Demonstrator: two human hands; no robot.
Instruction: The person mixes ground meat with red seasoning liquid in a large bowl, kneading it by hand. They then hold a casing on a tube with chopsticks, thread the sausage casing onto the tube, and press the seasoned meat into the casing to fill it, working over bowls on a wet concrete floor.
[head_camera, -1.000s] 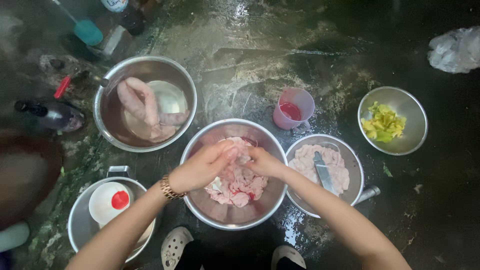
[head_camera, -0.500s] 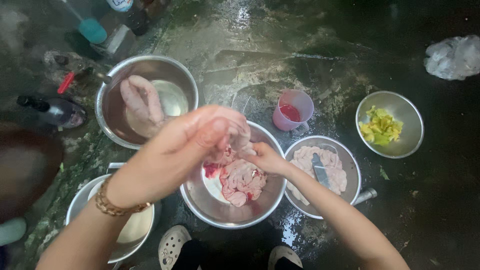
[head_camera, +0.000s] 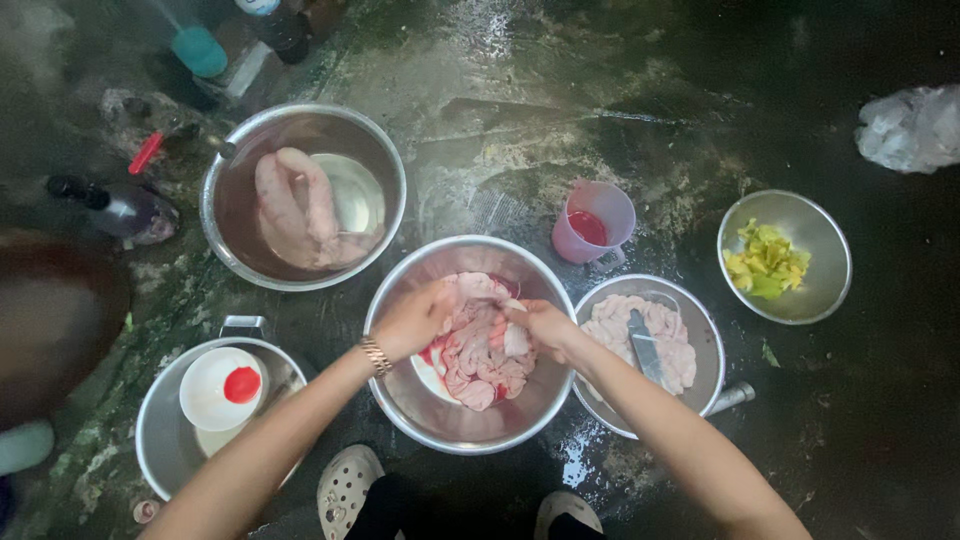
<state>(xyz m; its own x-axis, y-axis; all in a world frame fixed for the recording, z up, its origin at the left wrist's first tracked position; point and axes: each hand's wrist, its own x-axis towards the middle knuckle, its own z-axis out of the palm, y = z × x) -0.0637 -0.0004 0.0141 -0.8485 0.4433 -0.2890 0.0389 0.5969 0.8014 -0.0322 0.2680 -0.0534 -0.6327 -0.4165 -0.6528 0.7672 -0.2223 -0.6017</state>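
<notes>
Hands work inside the centre bowl (head_camera: 470, 420), a steel basin on the wet concrete floor (head_camera: 520, 130). Left hand (head_camera: 412, 322), with a gold bracelet (head_camera: 375, 355) at the wrist, has its grip closed over the upper left edge of the pale pink meat (head_camera: 480, 350); right hand (head_camera: 540, 325) pinches a fold of the same mass from the right side. Both grips are narrow and holding meat. Reddish liquid pools beneath it in the basin. Judged step: the meat is being kneaded or rinsed by hand in the basin, with the work mid-course. The next move would call for a firm hold on slippery tissue and care to keep liquid inside the rim. Surroundings: a larger bowl (head_camera: 225, 215) to the upper left holds long pale pieces and a smaller dish; a pan (head_camera: 610, 400) just right of the centre bowl holds more pale meat with a knife (head_camera: 645, 345) lying on top; a pink cup (head_camera: 595, 220) of red liquid stands behind; a small bowl (head_camera: 820, 280) of yellow-green pieces sits well to the right. A pot (head_camera: 160, 440) at lower left holds a white lid with a red knob. Light sandals (head_camera: 345, 490) show at the bottom edge.
</notes>
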